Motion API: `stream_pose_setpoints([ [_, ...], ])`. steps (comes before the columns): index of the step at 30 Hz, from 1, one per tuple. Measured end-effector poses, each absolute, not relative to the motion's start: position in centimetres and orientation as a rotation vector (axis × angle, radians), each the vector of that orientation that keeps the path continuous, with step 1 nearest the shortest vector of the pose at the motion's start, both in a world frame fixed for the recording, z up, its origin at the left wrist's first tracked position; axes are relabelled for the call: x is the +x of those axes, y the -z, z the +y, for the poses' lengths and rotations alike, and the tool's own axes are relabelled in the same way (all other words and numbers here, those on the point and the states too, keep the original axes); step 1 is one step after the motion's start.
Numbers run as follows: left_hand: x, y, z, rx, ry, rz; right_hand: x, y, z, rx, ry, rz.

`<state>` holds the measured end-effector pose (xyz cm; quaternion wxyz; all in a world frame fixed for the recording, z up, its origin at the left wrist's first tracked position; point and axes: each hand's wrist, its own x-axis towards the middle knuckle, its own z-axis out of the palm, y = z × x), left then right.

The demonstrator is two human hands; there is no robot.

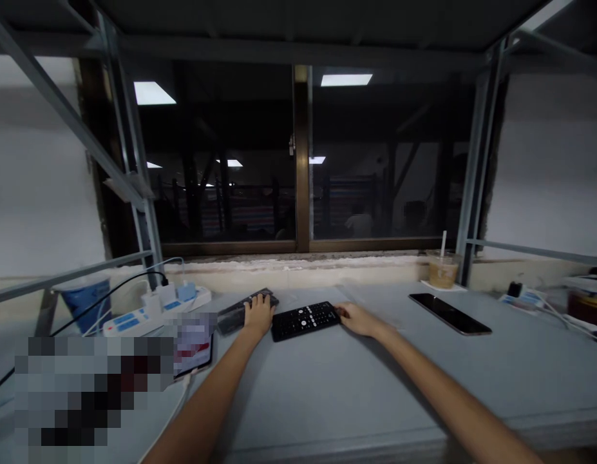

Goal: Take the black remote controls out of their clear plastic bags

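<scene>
A black remote control [305, 321] with many buttons lies on the grey table [327, 399], tilted slightly up to the right. My right hand [359, 319] pinches its right end, thumb and fingers closed there. To the left, my left hand [259, 312] rests with fingers spread over a second dark remote [233, 316], which looks wrapped in clear plastic. The palm side of that hand is hidden, and its edge is close to the first remote's left end.
A white power strip [156, 314] with plugs and cables sits at left, beside a lit phone or tablet [196, 351] and a blue cup [87, 304]. At right are a black phone [449, 314] and a drink cup [442, 270] with a straw. Metal posts frame the window.
</scene>
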<state>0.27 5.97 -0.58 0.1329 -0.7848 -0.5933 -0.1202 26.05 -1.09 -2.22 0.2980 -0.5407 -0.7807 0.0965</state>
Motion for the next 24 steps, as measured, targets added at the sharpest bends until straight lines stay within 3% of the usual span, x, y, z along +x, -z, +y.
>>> stream_pose_setpoints([
  [12,0.11,0.42,5.92,-2.251,0.54,-1.704,26.1,2.34,-1.07,-1.433,-0.283,-2.055],
  [24,0.09,0.82,6.32,-2.221,0.513,-1.761,26.32,2.84,-0.64,-1.436,-0.184,-2.066],
])
